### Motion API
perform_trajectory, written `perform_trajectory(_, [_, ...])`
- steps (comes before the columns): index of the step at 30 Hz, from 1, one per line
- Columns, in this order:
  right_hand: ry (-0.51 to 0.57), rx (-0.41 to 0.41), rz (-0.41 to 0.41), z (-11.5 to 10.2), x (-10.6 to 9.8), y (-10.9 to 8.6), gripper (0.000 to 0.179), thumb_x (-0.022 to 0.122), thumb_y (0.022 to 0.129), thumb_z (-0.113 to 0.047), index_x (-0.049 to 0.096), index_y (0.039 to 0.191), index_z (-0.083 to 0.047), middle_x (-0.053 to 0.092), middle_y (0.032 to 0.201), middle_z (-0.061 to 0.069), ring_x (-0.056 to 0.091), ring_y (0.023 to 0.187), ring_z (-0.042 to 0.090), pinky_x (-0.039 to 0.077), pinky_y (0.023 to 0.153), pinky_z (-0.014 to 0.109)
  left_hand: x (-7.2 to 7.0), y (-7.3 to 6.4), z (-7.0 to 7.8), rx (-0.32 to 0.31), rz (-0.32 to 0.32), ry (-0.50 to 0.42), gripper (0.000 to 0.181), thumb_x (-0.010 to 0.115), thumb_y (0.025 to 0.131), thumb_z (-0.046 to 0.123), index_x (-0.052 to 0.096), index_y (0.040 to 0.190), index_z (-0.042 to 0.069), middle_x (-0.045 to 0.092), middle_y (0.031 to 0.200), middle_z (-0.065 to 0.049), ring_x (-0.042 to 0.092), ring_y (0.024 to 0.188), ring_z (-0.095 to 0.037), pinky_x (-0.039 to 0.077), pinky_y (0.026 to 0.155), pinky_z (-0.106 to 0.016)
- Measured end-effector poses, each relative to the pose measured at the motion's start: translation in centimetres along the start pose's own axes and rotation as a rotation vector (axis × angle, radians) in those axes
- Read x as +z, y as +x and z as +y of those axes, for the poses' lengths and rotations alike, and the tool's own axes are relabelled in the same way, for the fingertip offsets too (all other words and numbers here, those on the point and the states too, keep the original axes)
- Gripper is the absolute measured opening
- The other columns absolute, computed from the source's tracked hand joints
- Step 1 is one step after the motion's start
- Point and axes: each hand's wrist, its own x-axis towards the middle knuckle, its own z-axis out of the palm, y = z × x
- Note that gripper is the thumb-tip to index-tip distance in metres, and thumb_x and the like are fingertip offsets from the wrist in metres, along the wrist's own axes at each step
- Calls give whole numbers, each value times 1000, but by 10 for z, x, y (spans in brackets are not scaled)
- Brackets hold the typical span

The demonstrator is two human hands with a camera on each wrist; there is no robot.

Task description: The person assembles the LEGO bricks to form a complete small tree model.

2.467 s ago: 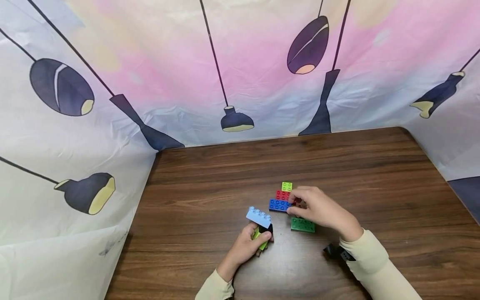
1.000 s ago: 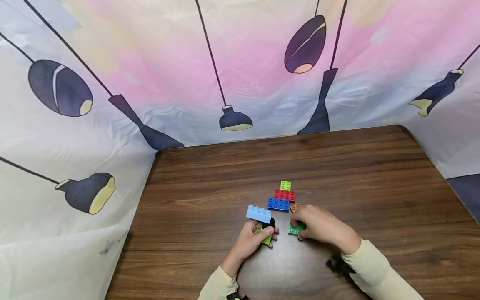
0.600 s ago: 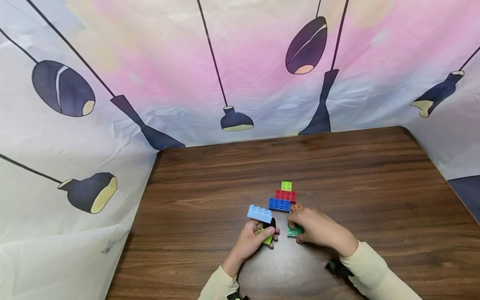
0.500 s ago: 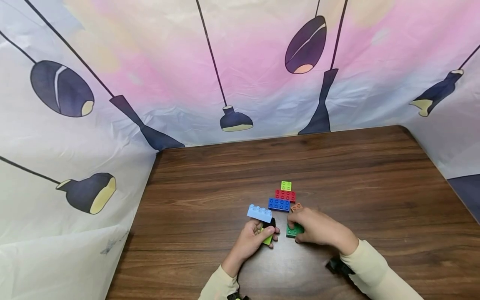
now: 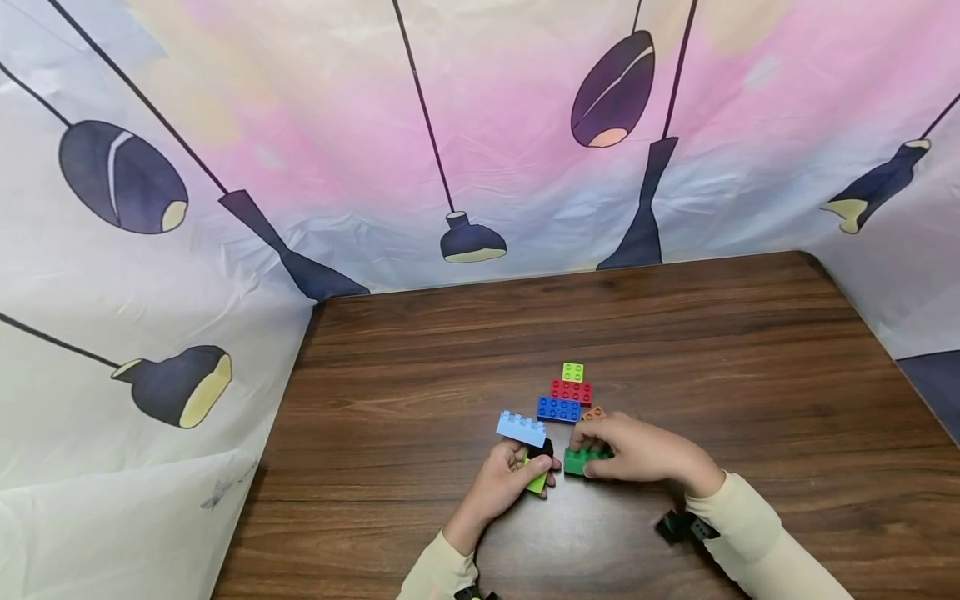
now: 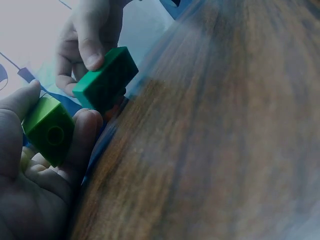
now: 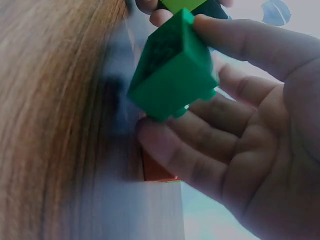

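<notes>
My left hand (image 5: pixel 498 483) grips a small stack of toy building bricks: a lime green brick (image 5: pixel 537 483), a black brick (image 5: pixel 542 450) and, jutting out at the far end, a light blue brick (image 5: pixel 522 428). Close to its right, my right hand (image 5: pixel 648 452) pinches a dark green brick (image 5: pixel 576 462) between thumb and fingers. In the right wrist view that green brick (image 7: pixel 175 85) is tilted, its hollow underside partly showing and its studs toward the palm. The left wrist view shows the green brick (image 6: pixel 107 77) raised above the table, just past the lime brick (image 6: pixel 47 125).
Beyond the hands, a blue brick (image 5: pixel 558 409), a red brick (image 5: pixel 572 392) and a lime brick (image 5: pixel 573 372) lie in a row on the wooden table (image 5: pixel 420 358). An orange-brown brick (image 5: pixel 594 413) is partly hidden behind the right hand. A printed cloth (image 5: pixel 337 167) hangs behind the table.
The right hand has come from beside the orange-brown brick to the green brick, gripped it and shifted it left toward the left hand. The left hand and its stack moved slightly right.
</notes>
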Motion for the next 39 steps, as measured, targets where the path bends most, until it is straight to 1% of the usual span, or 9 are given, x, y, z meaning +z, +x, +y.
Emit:
perform_trajectory(2, [11,-8,12,2,0,0,18,73,99,-12,70,117,-11,74,109,0,69,95,7,60,83,30,0,0,-1,4,-3,5,38,61,109,15,58,117,-23,65,109,-46,72,81,-7,60,69,-21])
perform_trajectory(5, [28,-24,47,4,0,1,22,72,101,-14,69,123,-8,75,113,2,71,99,9,61,83,30,0,0,-1,10,-9,10,38,61,109,13,58,117,-24,64,108,-47,71,80,-6,60,69,-21])
perform_trajectory(9, [68,-33,88,6,-1,2,26,71,102,-14,67,126,-6,75,114,3,71,97,10,61,80,30,-1,1,-2,15,-15,22,38,60,109,13,59,116,-24,63,106,-48,70,80,-6,59,68,-19])
perform_trajectory(19, [140,-27,136,5,-1,3,27,71,104,-19,67,128,-6,75,110,2,71,94,11,61,79,31,0,-1,2,-5,-22,7,40,60,109,14,56,120,-24,64,109,-48,71,79,-7,59,67,-20])
perform_trajectory(29, [143,-56,170,3,2,6,27,71,104,-19,67,127,-6,75,114,4,71,99,14,61,81,32,0,-1,1,3,-16,38,37,61,109,14,61,119,-22,65,102,-47,70,76,-6,59,67,-20])
perform_trajectory(35, [145,-66,169,2,6,7,27,71,103,-19,68,128,-6,75,111,4,71,95,12,62,79,32,-1,-1,0,12,-20,55,35,61,109,16,62,118,-17,68,96,-42,69,74,-7,59,66,-21])
perform_trajectory(39, [146,-55,173,2,8,8,28,72,103,-20,70,128,-7,75,110,1,71,93,12,61,78,31,-2,-1,0,16,-16,67,33,61,109,18,62,119,-14,69,96,-40,68,72,-8,58,64,-21])
